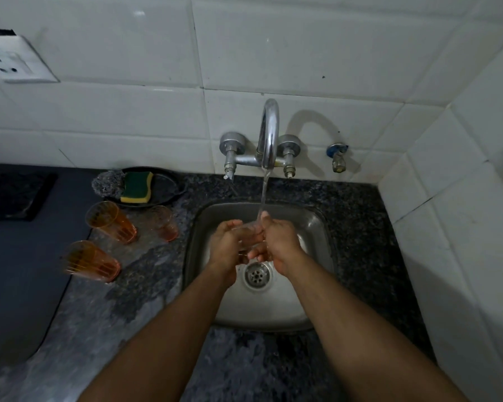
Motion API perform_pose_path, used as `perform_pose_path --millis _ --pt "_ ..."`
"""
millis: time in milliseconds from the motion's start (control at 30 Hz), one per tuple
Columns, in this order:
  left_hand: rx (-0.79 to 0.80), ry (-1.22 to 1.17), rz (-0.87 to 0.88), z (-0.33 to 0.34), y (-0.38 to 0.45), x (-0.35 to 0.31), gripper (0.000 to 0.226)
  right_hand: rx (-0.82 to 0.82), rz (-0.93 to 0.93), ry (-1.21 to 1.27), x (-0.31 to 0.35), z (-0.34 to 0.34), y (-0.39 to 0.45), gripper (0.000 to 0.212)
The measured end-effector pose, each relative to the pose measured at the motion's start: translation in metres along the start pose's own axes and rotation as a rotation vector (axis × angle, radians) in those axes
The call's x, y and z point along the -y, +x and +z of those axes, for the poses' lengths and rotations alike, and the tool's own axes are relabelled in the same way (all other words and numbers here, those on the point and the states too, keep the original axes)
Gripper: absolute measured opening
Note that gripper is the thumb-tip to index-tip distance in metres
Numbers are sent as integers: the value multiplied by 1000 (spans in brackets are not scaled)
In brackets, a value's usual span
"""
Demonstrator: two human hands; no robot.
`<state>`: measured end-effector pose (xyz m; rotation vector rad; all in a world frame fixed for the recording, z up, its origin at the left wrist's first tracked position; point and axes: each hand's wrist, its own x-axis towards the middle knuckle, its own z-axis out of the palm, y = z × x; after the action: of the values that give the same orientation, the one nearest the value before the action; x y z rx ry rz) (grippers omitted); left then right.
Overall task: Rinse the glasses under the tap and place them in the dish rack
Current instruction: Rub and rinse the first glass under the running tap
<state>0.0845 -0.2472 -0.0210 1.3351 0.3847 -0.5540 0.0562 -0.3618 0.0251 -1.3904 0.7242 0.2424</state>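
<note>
Over the steel sink (pixel 311 227), my left hand (pixel 227 245) and my right hand (pixel 279 245) both grip a clear glass (pixel 249 233) between them. Water runs from the chrome tap (pixel 269 134) onto the glass's top, close to my right thumb. The hands hide most of the glass. Three orange-tinted glasses stand on the dark granite counter to the left of the sink: one at the back left (pixel 111 221), one nearer the sink (pixel 163 223), and one closest to me (pixel 90 261).
A black dish (pixel 169 184) behind the glasses holds a green and yellow sponge (pixel 137 187) and a steel scrubber (pixel 108 182). A small valve (pixel 338 158) sticks out of the tiled wall at right. A wall socket (pixel 12 63) sits upper left. No dish rack is in view.
</note>
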Motion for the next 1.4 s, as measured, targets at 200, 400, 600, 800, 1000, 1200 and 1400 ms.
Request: perform_pose_path --millis 200,400,600,800,1000,1200,1400 --pt "9 65 -75 -10 7 -2 50 105 -97 -160 -4 -13 -7 35" --pt "112 33 44 -3 7 2 57 90 -53 -41 1 -15 -5 26" --pt "109 103 9 8 1 -4 57 -37 -90 -54 1 -18 -2 38" --pt "52 19 -36 6 11 -10 56 196 -150 -159 4 -24 -6 14" --pt "16 -37 -308 4 14 -4 64 46 -178 -325 5 -8 0 37" --pt "36 -60 -500 -6 15 -13 63 41 -143 -402 4 1 6 43" --pt "86 -214 -417 -2 19 -7 55 174 -106 -261 8 -7 11 15"
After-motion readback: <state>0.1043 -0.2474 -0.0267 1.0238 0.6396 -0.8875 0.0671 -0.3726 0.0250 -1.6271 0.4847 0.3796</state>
